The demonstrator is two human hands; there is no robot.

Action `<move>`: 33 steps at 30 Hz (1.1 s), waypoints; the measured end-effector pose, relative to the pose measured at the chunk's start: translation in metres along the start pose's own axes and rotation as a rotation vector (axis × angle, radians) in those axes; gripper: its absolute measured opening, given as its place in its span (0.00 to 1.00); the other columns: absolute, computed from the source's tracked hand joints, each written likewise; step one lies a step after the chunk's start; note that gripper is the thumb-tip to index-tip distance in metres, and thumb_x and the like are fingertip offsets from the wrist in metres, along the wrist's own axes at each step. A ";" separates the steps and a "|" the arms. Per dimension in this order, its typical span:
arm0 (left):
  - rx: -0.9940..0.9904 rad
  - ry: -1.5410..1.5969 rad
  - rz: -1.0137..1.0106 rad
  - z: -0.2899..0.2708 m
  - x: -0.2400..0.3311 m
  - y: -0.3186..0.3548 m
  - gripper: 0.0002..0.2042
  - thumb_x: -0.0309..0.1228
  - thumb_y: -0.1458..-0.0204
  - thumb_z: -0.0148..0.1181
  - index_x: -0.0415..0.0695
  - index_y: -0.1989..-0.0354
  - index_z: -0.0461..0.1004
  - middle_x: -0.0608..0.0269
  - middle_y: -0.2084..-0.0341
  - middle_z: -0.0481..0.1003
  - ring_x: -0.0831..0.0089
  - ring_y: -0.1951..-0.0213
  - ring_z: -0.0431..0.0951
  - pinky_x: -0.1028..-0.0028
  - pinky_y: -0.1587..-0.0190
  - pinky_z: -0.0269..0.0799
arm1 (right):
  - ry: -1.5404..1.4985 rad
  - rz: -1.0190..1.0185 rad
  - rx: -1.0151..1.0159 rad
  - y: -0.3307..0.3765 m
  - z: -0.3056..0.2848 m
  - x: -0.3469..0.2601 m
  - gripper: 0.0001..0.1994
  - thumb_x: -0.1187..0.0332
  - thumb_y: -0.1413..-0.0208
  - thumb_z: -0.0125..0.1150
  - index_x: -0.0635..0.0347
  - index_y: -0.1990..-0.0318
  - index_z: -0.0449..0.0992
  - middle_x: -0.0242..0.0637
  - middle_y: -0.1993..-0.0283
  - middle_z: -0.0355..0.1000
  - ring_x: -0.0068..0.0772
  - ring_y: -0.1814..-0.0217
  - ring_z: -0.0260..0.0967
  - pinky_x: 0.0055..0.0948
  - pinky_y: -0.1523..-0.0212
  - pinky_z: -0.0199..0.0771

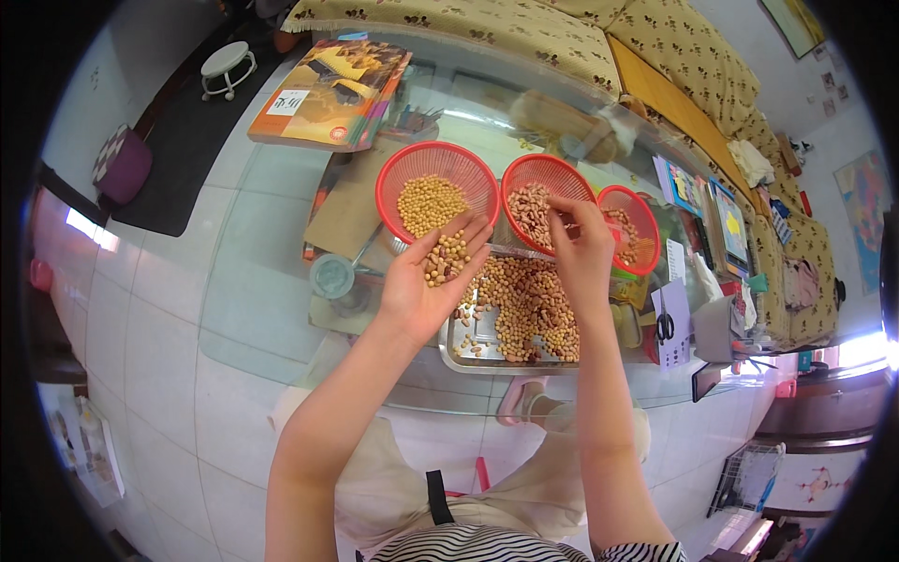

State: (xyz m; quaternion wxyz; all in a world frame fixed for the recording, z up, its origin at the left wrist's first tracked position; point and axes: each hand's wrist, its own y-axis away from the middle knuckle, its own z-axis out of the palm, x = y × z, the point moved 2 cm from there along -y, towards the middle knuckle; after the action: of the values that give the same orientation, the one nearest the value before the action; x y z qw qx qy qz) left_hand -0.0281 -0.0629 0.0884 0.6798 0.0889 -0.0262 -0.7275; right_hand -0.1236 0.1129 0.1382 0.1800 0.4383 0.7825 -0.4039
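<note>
My left hand (408,290) is palm up, cupping a small heap of yellow soybeans (446,258) with a few darker beans among them. Just beyond it stands a red plastic basket (468,159) containing soybeans (431,202). Over the near right rim of the middle red basket (546,163) is my right hand (582,245), its fingertips drawn together; whatever they pinch is hidden. Pinkish beans (530,208) lie in that basket. A smaller red basket (646,217) to the right holds reddish-brown beans or nuts. Below my hands, a metal tray (501,366) carries mixed beans (534,318), partly covered by my right forearm.
The glass table (253,300) bears a stack of books (328,94) at the far left and a glass cup (332,277) left of my left hand. Scissors (665,326) lie on a purple sheet at right, near a grey box (714,328). A patterned sofa (468,28) stands behind.
</note>
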 end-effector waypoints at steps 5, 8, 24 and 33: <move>-0.008 -0.007 -0.018 -0.005 0.003 -0.002 0.22 0.30 0.33 0.33 0.31 0.35 0.54 0.42 0.34 0.55 0.54 0.31 0.54 0.55 0.29 0.51 | -0.034 0.048 -0.010 0.004 -0.001 -0.011 0.11 0.75 0.47 0.64 0.60 0.55 0.78 0.38 0.60 0.74 0.28 0.61 0.73 0.26 0.67 0.73; 0.065 -0.070 0.024 -0.003 0.000 0.000 0.22 0.30 0.33 0.32 0.31 0.35 0.54 0.43 0.34 0.56 0.55 0.31 0.55 0.56 0.30 0.52 | -0.127 -0.057 -0.305 0.022 0.013 -0.044 0.13 0.72 0.51 0.68 0.59 0.56 0.79 0.39 0.62 0.72 0.36 0.62 0.72 0.30 0.62 0.73; 0.018 -0.042 -0.010 -0.003 -0.001 0.002 0.22 0.31 0.33 0.33 0.31 0.34 0.54 0.42 0.33 0.53 0.54 0.30 0.51 0.57 0.28 0.48 | -0.085 0.121 0.075 0.017 -0.021 0.002 0.07 0.74 0.43 0.61 0.63 0.58 0.76 0.37 0.63 0.78 0.25 0.64 0.75 0.24 0.62 0.73; 0.032 -0.029 -0.024 -0.004 -0.003 -0.001 0.22 0.31 0.34 0.34 0.31 0.34 0.54 0.41 0.34 0.55 0.54 0.30 0.53 0.56 0.29 0.50 | 0.148 0.301 0.197 -0.001 -0.076 0.110 0.08 0.74 0.44 0.61 0.65 0.58 0.77 0.38 0.60 0.77 0.27 0.62 0.75 0.27 0.61 0.74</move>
State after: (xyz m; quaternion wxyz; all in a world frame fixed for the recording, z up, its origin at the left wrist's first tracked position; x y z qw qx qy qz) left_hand -0.0284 -0.0592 0.0847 0.6690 0.0895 -0.0467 -0.7364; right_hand -0.1792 0.2324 0.1151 0.1364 0.5943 0.6760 -0.4138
